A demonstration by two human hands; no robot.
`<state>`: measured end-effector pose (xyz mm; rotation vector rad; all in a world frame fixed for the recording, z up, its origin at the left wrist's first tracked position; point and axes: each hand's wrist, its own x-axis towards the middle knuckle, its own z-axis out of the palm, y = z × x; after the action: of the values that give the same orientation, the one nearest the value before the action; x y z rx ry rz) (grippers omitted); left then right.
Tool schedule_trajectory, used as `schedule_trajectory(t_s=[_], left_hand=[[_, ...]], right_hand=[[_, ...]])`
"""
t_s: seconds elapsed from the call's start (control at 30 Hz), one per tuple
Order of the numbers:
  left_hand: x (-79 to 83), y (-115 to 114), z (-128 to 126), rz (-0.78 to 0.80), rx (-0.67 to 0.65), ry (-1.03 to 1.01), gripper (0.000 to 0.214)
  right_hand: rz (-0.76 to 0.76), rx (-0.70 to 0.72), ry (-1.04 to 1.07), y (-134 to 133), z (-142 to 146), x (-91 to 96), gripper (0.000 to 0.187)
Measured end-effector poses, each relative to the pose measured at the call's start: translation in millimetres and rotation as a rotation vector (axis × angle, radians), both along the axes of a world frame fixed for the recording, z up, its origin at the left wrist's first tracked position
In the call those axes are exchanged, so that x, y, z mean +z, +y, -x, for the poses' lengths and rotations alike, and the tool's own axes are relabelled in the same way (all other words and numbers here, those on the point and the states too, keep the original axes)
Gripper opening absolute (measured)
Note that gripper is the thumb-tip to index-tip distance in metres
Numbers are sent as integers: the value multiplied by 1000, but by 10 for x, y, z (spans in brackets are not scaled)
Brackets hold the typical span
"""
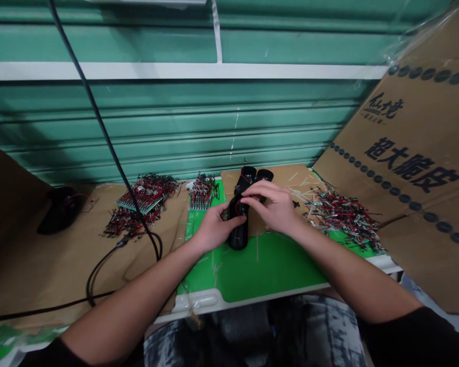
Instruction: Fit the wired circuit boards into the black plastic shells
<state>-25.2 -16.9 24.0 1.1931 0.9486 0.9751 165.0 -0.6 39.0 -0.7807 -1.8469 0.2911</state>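
Note:
A black plastic housing [237,238] with a rounded lower end lies over the green board in front of me. My left hand [217,227] grips its left side, with the thumb laid across it. Thumb and forefinger of my right hand [272,204] are pinched together just above the housing; what is between them is too small to make out. A thin red wire [237,205] loops beside those fingertips. Just beyond, more black parts with round ends [265,175] stand on cardboard, and another red wire rises there.
Piles of red and black wires with small circuit boards [147,199] lie left, a smaller bunch [202,192] nearer the middle. More wires [346,216] heap at right beside a tall cardboard box [416,153]. A black cable [99,109] hangs across the left; a black housing [60,210] lies far left.

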Motion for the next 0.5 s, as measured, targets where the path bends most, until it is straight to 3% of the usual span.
schedule_trajectory(t_s=[0.13,0.3,0.5], left_hand=[[-24,4,4,-14,-11,31,38],[-18,0,5,-22,-23,51,33],[-24,31,18,-27,-9,6,24]], right_hand=[[40,-76,0,8,11,-43,14],[13,-61,2,8,17,-56,11],[-113,-75,-103,34,0,-98,12]])
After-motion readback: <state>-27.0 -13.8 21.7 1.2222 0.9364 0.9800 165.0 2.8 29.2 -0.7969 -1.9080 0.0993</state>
